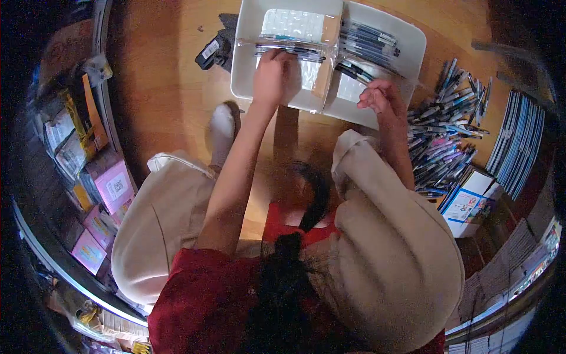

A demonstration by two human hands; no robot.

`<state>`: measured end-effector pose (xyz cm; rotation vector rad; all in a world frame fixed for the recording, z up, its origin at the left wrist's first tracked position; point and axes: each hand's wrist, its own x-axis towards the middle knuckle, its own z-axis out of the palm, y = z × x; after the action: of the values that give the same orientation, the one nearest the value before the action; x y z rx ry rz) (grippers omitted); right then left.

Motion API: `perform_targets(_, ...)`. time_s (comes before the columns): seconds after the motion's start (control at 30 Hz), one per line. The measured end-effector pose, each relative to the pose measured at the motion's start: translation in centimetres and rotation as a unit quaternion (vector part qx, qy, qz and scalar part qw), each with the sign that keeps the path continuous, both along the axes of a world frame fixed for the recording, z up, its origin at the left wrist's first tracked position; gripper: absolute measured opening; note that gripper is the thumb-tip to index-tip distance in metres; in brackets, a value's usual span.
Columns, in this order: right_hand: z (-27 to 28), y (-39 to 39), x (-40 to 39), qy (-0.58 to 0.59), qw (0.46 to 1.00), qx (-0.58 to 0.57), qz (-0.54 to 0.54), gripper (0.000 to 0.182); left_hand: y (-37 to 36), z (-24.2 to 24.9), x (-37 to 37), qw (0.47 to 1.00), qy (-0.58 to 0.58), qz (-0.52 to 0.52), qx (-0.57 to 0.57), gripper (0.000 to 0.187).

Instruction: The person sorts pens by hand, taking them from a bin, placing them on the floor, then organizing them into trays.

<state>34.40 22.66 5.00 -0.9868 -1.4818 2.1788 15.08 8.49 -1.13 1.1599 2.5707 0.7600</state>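
Observation:
A white divided bin [240, 71] stands on the floor in front of me. My left hand [272, 76] reaches into its left compartment. The fingers curl onto a row of dark pens [306, 54] lying crosswise there; the fingertips are partly hidden. At the right compartment, my right hand [380, 97] has its fingers bent around the near ends of a few black pens [352, 72] that point up and left. Behind these, a stack of dark pens [371, 42] lies side by side. White ridged lining [292, 23] shows on the bin's floor.
A big heap of loose pens [445, 135] lies right of the bin, with a row of long dark-blue items [519, 138] beyond it. Nearby sits a white and blue box [469, 203]. A black item [209, 53] lies left of the bin. Pink packages [112, 183] line the left side.

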Motion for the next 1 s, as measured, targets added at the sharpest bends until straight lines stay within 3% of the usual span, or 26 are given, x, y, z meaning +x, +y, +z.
perform_targets(0.17, -0.3, 0.2, 0.5, -0.018, 0.999, 0.028, -0.013, 0.011, -0.6, 0.0, 0.0, 0.999, 0.007, -0.016, -0.049, 0.024)
perform_targets(0.23, -1.0, 0.2, 1.2, 0.004, 0.999, 0.037, -0.026, 0.011, -0.5, 0.1, 0.0, 0.999, -0.008, -0.035, 0.016, 0.026)
perform_targets(0.37, -0.9, 1.4, 4.0, -0.001, 0.996, 0.053, -0.077, 0.011, -0.2, 0.5, 0.3, 0.999, 0.008, -0.041, -0.013, 0.023)
perform_targets(0.4, -1.0, 1.8, 5.0, -0.060, 0.986, 0.125, -0.089, 0.011, -0.1, 0.5, 0.3, 0.999, 0.019, -0.044, -0.016, 0.022)
perform_targets(0.5, -1.0, 2.9, 9.1, -0.267, 0.902, 0.319, -0.114, 0.016, -0.2, 0.4, 0.4, 0.998, 0.010, -0.060, -0.032, 0.022)
perform_targets(0.6, -1.4, 4.2, 12.9, -0.353, 0.804, 0.474, -0.071, 0.024, 0.2, 1.1, 1.0, 0.997, 0.022, -0.057, -0.048, 0.022)
perform_targets(0.7, -2.1, 4.4, 14.5, -0.359, 0.788, 0.499, 0.033, 0.031, -0.1, 1.1, 0.8, 0.997, 0.003, -0.053, -0.047, 0.021)
perform_targets(0.83, -2.5, 3.6, 14.1, -0.407, 0.712, 0.571, 0.043, 0.031, -0.4, 0.8, 0.5, 0.998, -0.049, -0.032, -0.003, 0.020)
perform_targets(0.9, -3.0, 3.7, 14.0, -0.422, 0.685, 0.592, 0.043, 0.032, -0.5, 1.3, 1.0, 0.987, -0.143, 0.009, 0.073, 0.019)
perform_targets(1.0, -1.7, 4.6, 13.5, -0.320, 0.749, 0.581, -0.005, 0.029, 0.5, 3.6, 1.9, 0.971, -0.190, 0.058, 0.132, 0.018)
